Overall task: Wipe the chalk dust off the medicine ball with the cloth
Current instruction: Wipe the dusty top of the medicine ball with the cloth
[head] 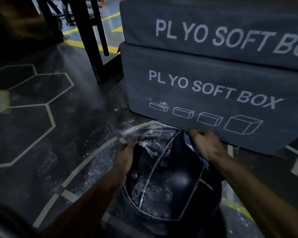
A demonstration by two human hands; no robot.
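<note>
Pinching cloth (191, 143) in right hand (206, 145), left hand (126, 157) flat on medicine ball (165, 177)

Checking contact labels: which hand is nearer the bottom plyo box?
Right. The right hand, gripping the cloth, sits at the ball's far side just before the lower plyo box; the left hand holds the ball's left side, farther off.

Stacked plyo boxes (213, 93) just behind ball (165, 177)

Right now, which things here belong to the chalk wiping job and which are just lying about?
Job:
medicine ball, chalk-streaked
cloth, gripped by right hand
left hand, resting on the ball

Lying about:
plyo soft boxes
rack legs
floor, dusted with chalk
</note>
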